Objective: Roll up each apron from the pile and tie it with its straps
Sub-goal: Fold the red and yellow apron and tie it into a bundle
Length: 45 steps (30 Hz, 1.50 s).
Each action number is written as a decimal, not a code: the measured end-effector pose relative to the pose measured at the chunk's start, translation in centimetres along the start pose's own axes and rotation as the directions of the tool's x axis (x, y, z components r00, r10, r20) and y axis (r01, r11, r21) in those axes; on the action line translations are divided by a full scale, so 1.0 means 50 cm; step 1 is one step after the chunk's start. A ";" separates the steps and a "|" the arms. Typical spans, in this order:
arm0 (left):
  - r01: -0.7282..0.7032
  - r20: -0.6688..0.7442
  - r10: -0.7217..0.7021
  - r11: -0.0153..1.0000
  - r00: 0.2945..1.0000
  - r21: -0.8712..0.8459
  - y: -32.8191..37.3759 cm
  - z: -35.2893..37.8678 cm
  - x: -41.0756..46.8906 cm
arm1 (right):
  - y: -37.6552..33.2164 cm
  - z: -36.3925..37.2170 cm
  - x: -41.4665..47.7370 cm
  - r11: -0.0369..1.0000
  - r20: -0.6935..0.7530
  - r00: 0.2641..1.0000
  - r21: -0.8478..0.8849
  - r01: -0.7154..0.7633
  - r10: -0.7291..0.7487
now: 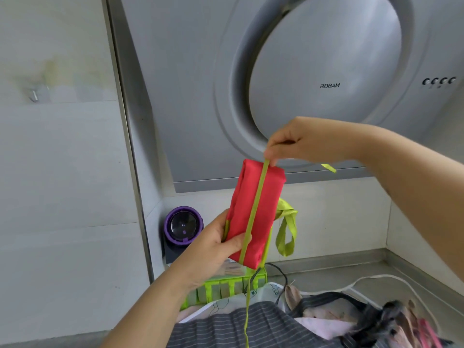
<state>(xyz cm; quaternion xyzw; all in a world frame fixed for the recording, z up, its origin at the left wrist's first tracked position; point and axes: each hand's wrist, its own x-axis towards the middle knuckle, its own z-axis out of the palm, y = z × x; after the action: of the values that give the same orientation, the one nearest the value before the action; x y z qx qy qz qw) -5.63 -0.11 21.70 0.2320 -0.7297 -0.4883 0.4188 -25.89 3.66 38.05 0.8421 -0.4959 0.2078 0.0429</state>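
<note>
A red apron (253,212) is rolled into a tight bundle and held up in the air in front of the range hood. My left hand (213,249) grips its lower end, thumb pressing a lime-green strap (254,209) against the cloth. The strap runs lengthwise up the bundle. My right hand (288,144) pinches that strap at the bundle's top edge, its free end sticking out to the right. A green neck loop (286,229) hangs from the bundle's right side, and another strap tail (247,310) dangles down. The pile of aprons (301,322) lies on the counter below.
A grey range hood (326,84) fills the wall behind. A purple round device (183,224) stands in the corner, with a green slotted rack (226,287) in front of it. A black cable and a white cord (376,278) cross the steel counter (351,270).
</note>
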 end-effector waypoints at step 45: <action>-0.021 -0.312 -0.138 0.890 0.940 -0.456 -0.008 -0.022 0.037 | -0.009 0.396 -0.087 0.462 0.437 0.893 0.816 -0.346 -0.103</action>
<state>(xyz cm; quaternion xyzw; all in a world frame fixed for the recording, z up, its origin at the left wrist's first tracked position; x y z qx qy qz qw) -5.72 -2.24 22.22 0.2300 -0.5058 -0.6105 0.5644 -21.27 1.94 18.38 0.7270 -0.3745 0.2452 -0.5207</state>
